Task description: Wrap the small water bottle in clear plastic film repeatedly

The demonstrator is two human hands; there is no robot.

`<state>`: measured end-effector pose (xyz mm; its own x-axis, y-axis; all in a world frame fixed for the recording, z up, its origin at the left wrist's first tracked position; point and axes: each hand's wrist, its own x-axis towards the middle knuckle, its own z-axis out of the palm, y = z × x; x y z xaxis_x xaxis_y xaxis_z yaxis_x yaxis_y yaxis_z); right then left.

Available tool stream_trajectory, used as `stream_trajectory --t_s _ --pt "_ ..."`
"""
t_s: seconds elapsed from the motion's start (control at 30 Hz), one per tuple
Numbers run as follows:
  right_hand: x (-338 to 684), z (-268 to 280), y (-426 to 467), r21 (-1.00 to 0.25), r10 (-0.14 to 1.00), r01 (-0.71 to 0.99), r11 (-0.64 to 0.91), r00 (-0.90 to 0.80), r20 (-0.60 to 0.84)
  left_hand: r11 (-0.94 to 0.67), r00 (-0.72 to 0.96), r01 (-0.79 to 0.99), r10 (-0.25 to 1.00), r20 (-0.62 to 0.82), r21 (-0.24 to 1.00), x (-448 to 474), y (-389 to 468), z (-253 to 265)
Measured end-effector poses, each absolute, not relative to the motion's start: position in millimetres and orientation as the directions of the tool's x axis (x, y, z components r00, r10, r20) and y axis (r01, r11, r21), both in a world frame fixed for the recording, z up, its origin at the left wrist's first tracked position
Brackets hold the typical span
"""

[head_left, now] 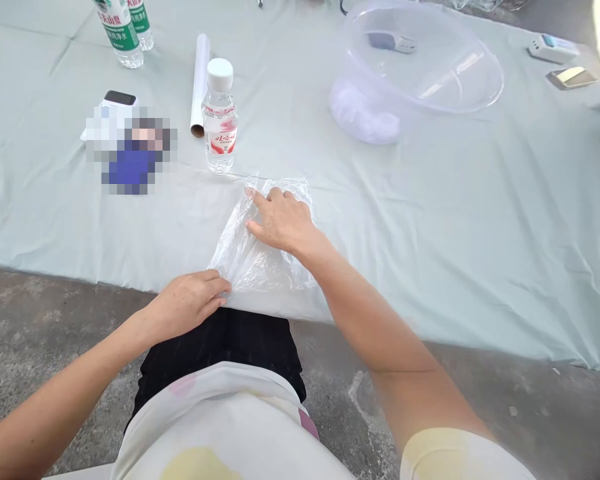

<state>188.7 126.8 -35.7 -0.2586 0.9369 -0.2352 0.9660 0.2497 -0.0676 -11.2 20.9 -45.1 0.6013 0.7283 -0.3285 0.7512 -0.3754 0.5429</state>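
Observation:
A thin, crinkled sheet of clear plastic film (260,263) lies near the front edge of the covered table. My left hand (193,301) is closed at the film's near left corner, fingers together, its fingertips partly hidden. My right hand (285,221) rests on the far part of the film, thumb and index finger spread apart and the other fingers bent. Just beyond the film stands a small water bottle (221,120) with a white cap and a red and white label. Behind that bottle lies a white roll (200,83) with a brown cardboard core.
A clear, lilac-tinted plastic basin (480,87) sits tilted at the back right. Two green-labelled bottles (123,37) stand at the back left, near a white device (115,110) and a blurred-out patch. A phone (571,78) and a white power strip (553,49) lie far right.

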Motion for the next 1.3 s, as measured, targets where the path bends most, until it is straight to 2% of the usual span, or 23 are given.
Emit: stream_trajectory --t_s 0.13,0.2,0.3,0.37,0.43,0.5,0.57,0.63,0.77,0.87,0.97,1.17,1.3 --pt "175.5 -59.5 105.8 -0.148 0.988 0.983 0.11 -0.125 -0.092 -0.248 0.624 0.732 0.62 -0.476 0.635 -18.3 14.4 -30.0" --pt "168.0 -71.5 96.2 -0.167 0.994 0.982 0.093 -0.102 -0.043 -0.234 0.6 0.761 0.609 -0.519 0.605 -25.5 17.3 -20.4" --pt "161.5 -84.3 88.7 -0.205 0.996 0.976 0.077 -0.085 -0.029 -0.201 0.485 0.841 0.691 -0.536 0.502 -38.0 23.7 -5.0" --pt "160.3 -88.0 88.0 -0.232 0.995 0.97 0.071 -0.085 -0.047 -0.193 0.395 0.886 0.791 -0.467 0.422 -38.9 28.1 4.9" --pt "160.4 -88.1 88.8 -0.249 0.993 0.965 0.078 -0.097 -0.062 -0.196 0.33 0.891 0.899 -0.287 0.41 -27.5 34.0 10.6" --pt "160.8 -86.1 89.5 -0.247 0.991 0.965 0.088 -0.109 -0.072 -0.241 0.329 0.83 0.94 -0.092 0.504 -5.2 43.0 8.0" --pt "161.2 -83.6 89.7 -0.23 0.99 0.968 0.096 -0.118 -0.081 -0.33 0.419 0.727 0.908 -0.008 0.602 20.1 56.0 -3.6" --pt "162.1 -82.0 89.6 -0.212 0.99 0.973 0.097 -0.117 -0.083 -0.365 0.466 0.718 0.884 -0.02 0.593 39.1 70.3 -20.5" --pt "169.1 -84.0 90.1 -0.234 0.991 0.966 0.108 -0.123 -0.051 -0.311 0.363 0.827 0.932 -0.022 0.468 40.3 86.3 -49.6" --pt "179.8 -88.2 90.9 -0.266 0.986 0.951 0.16 -0.168 -0.008 -0.404 0.435 0.831 0.901 0.006 0.382 18.4 83.7 -60.7" --pt "194.2 -92.1 92.6 -0.286 0.977 0.935 0.208 -0.215 0.009 -0.455 0.487 0.837 0.873 -0.035 0.304 -4.1 78.4 -66.5" --pt "239.2 -100.4 104.1 -0.272 0.967 0.928 0.254 -0.248 0.058 -0.44 0.484 0.864 0.86 -0.161 0.244 -28.3 84.1 -68.3" --pt "288.6 -106.0 110.3 -0.23 0.97 0.943 0.241 -0.229 0.078 -0.482 0.525 0.843 0.834 -0.171 0.239 -39.4 90.5 -69.1"
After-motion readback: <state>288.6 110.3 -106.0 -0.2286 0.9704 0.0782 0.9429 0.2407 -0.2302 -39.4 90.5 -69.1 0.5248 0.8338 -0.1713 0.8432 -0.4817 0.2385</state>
